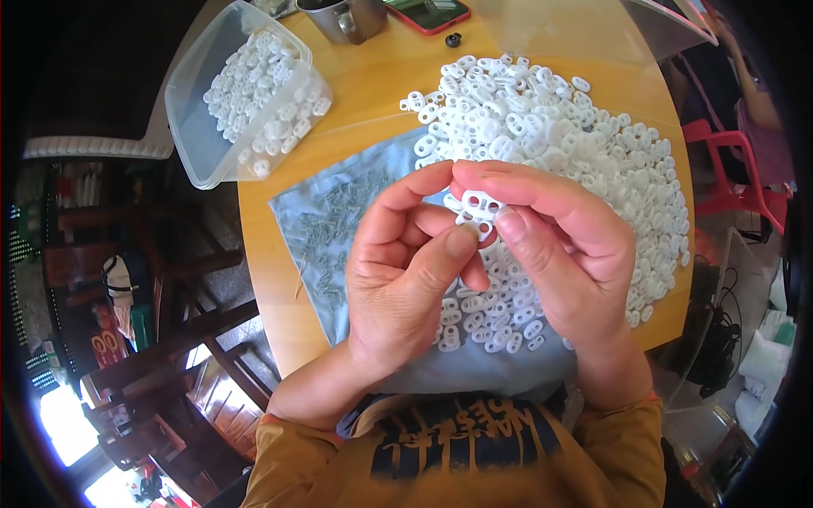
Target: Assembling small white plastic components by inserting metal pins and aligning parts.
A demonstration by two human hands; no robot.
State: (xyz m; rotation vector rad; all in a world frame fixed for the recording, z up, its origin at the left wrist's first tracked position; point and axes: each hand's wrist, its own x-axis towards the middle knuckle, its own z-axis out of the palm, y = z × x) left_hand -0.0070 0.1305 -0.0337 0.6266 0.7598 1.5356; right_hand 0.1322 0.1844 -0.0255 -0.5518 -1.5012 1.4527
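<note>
White plastic two-hole cord lock parts (482, 204) are pinched between my hands above the table, one set against another. My left hand (394, 267) is closed on them, its thumb pressing the lower part from the left. On the other side, my right hand (580, 245) grips the upper part between thumb and fingers. Beyond and beneath the hands spreads a large heap of similar white two-hole pieces (525, 106). Small, thin metal pieces resembling springs (339, 229) lie scattered on a blue-grey cloth (292, 207) left of my hands.
A clear plastic tub (182, 114) with more white pieces stands at the far left of the wooden table (373, 93). A metal mug (347, 21), a red-edged phone (429, 12) and a small black part (453, 40) sit at the back. A red chair (732, 169) is on the right.
</note>
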